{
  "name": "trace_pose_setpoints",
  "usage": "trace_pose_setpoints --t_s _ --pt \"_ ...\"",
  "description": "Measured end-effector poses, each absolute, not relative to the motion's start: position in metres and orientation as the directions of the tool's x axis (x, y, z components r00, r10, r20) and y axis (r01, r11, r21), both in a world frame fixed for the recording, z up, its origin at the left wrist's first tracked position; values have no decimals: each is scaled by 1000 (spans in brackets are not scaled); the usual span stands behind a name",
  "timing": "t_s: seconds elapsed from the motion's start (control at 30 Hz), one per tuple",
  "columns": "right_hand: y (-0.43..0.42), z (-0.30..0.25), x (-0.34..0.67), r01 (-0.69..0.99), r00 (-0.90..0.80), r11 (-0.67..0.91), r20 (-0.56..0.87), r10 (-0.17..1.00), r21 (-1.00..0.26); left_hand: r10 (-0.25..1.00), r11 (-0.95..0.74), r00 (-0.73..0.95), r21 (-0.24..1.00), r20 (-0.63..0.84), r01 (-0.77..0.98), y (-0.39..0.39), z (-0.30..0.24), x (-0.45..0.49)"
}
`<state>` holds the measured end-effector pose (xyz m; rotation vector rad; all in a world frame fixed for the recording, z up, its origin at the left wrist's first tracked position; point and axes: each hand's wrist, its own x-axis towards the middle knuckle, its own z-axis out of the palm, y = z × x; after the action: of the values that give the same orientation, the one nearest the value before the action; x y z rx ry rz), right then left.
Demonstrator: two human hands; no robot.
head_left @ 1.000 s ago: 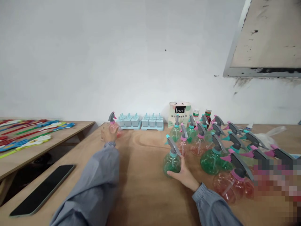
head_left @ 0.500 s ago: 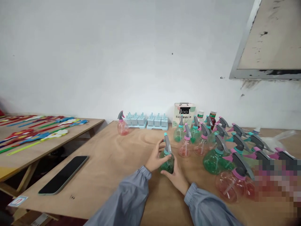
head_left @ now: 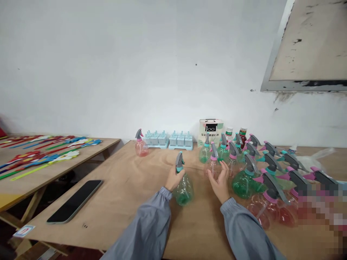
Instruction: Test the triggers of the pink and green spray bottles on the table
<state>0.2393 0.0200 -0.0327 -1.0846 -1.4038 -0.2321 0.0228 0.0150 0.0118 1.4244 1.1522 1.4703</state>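
Observation:
My left hand [head_left: 174, 178] grips a green spray bottle [head_left: 184, 189] near its neck, just under the grey and turquoise trigger head. The bottle is tilted a little, and some of its neck is hidden by my thumb. My right hand [head_left: 221, 182] is off that bottle, fingers spread apart and holding nothing. Behind its fingertips stands a pink spray bottle [head_left: 213, 164]. To its right is a larger-looking green spray bottle [head_left: 242, 184], and in front of that a pink spray bottle [head_left: 261, 209]. Several more pink and green ones crowd the right side.
A lone pink spray bottle [head_left: 141, 147] stands at the back left beside light-blue popsicle moulds [head_left: 181, 141]. A paper bag [head_left: 210, 131] leans near the wall. A phone [head_left: 76, 200] lies on the left; colourful hand-shaped sticks [head_left: 54, 157] cover another table.
My right hand has let go of the green spray bottle and moved right, opening. My left hand has shifted to its neck, and the bottle has moved slightly left and turned.

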Motion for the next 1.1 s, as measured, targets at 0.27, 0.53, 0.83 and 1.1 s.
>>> trace_pose_setpoints --t_s 0.27,0.53,0.83,1.1 --pt "55 -65 244 679 240 436 739 629 -591 880 -28 432 931 195 -363 -4 27 32" --pt "50 -70 247 678 180 460 736 652 -573 930 -7 322 883 178 -469 -4 18 38" --pt "50 -73 246 626 196 497 738 646 -601 908 -4 373 895 190 -446 -9 18 39" --pt "48 -72 249 601 191 503 722 665 -622 899 -38 376 894 226 -447 -11 17 41"
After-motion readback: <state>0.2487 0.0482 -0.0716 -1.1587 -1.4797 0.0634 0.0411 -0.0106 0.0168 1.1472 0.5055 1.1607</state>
